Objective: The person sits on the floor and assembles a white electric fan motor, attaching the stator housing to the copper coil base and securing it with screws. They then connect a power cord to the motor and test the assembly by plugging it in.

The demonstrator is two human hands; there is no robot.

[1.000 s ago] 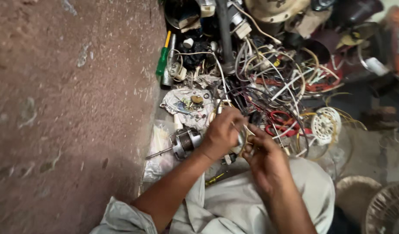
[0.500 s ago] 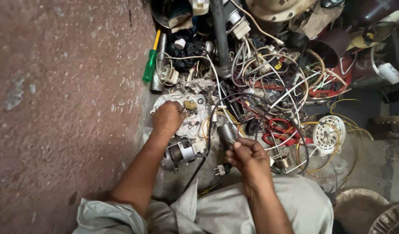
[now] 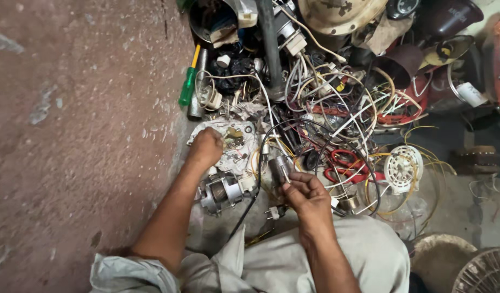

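My left hand [image 3: 207, 146] reaches forward onto a crumpled sheet of paper [image 3: 244, 152] strewn with small metal parts, its fingers curled down on them; what it grips is hidden. My right hand [image 3: 307, 192] pinches a small grey metal cylinder [image 3: 281, 167] upright between thumb and fingers, above my lap. A small electric motor [image 3: 224, 191] with a silver housing and a shaft lies on the floor between my forearms. A black cable [image 3: 259, 163] loops up past the cylinder.
A dense tangle of wires [image 3: 337, 97] fills the floor ahead. A green-handled screwdriver [image 3: 188, 87] lies at its left edge, red-handled pliers [image 3: 345, 163] at centre, a white round fan part [image 3: 403, 168] to the right. A rough brown wall [image 3: 76, 135] runs along the left.
My left hand has left the motor and stretched forward onto the paper with parts. My right hand has drawn back towards me, now holding the grey cylinder upright.
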